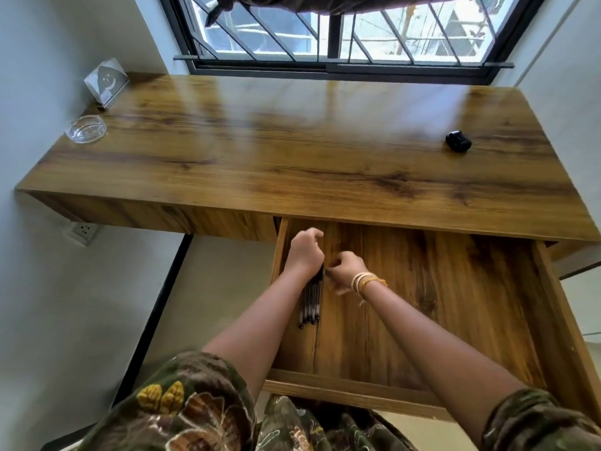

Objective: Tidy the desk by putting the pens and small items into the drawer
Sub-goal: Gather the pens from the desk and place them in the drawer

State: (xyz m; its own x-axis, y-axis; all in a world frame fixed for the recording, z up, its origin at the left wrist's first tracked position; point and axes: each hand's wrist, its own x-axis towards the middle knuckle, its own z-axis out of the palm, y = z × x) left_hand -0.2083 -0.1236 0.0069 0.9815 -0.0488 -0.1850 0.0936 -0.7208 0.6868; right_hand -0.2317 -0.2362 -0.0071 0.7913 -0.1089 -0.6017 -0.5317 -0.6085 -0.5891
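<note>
Both hands are inside the open drawer at lower centre, left hand w/ fingers curled over the pens, right hand pinching at their top end, so a quick release may let pens roll apart, & the black case at upper right may be forgotten.

Pens in drawer (left side).
</note>
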